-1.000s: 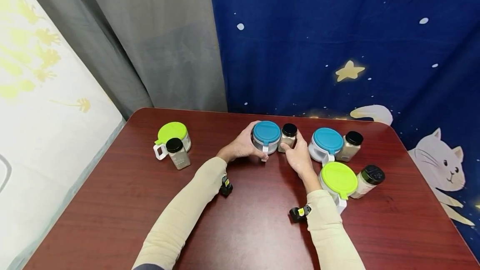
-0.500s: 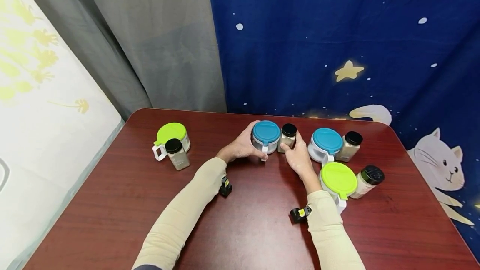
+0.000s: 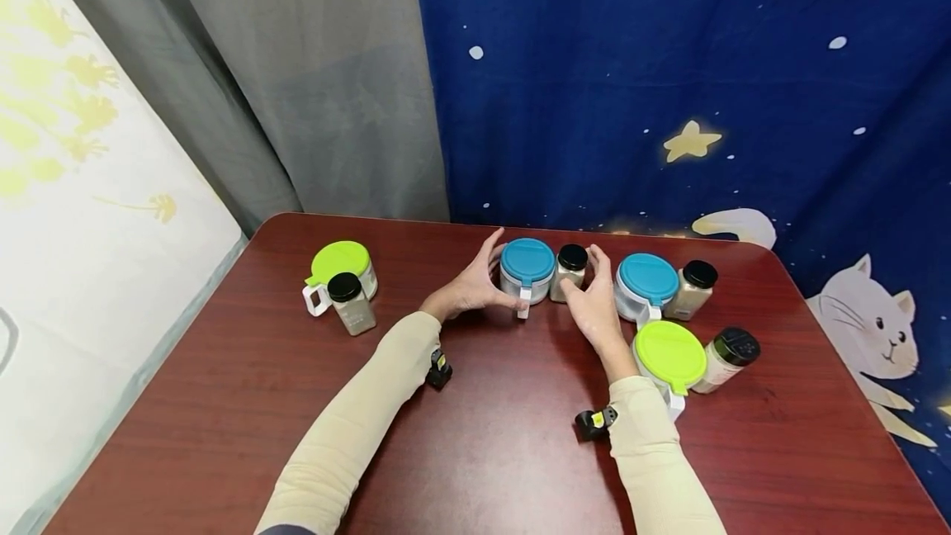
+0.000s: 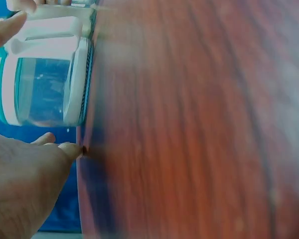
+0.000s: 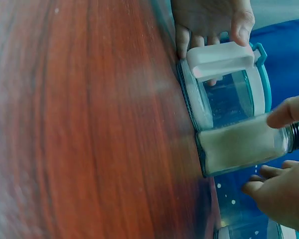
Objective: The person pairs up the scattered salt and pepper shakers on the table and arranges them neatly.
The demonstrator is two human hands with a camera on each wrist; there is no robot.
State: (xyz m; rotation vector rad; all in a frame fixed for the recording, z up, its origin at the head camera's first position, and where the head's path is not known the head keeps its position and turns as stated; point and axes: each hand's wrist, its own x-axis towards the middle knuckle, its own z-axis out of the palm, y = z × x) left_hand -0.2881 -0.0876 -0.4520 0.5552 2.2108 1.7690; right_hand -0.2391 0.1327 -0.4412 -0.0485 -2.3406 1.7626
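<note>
A clear jar with a blue lid and white handle (image 3: 527, 271) stands upright near the table's far edge. Beside it is a square glass seasoning bottle (image 3: 568, 277) with a black cap and pale contents. My left hand (image 3: 475, 283) is spread around the jar's left side, thumb by the handle; the left wrist view shows a gap between its fingers (image 4: 70, 149) and the jar (image 4: 45, 89). At the bottle's right is my right hand (image 3: 593, 304). Its thumb (image 5: 289, 113) overlaps the bottle (image 5: 244, 144) in the right wrist view, contact unclear, while the other fingers stand apart from it.
At right stand another blue-lidded jar (image 3: 648, 283), a black-capped bottle (image 3: 691, 291), a green-lidded jar (image 3: 671, 353) and a dark-capped shaker (image 3: 726, 360). A green-lidded jar (image 3: 340, 262) and a bottle (image 3: 352, 308) are at left on the table (image 3: 475, 452).
Both hands have loosened: the left fingers have come away from the jar to the left, and the right fingers have spread away from the bottle. Jar and bottle stay in place.
</note>
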